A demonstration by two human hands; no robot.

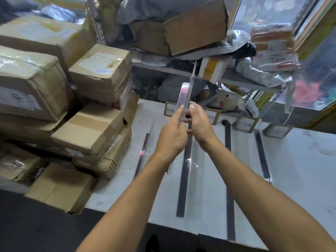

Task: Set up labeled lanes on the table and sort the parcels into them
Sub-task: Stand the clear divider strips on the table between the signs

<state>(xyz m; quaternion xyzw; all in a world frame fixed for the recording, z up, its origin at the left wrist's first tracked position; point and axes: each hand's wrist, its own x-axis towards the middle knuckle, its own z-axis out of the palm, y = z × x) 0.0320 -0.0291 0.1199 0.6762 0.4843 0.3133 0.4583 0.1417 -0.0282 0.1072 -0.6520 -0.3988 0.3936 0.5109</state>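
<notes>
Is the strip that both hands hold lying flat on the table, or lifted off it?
Lifted. The left hand and right hand pinch the strip above the table, and it points up and away toward the shelf.

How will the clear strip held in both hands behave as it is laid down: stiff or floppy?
Probably floppy and light: the clear strip is thin and bends between the left hand and right hand. Its glossy surface suggests tape, so it may cling to fingers or the table.
</notes>
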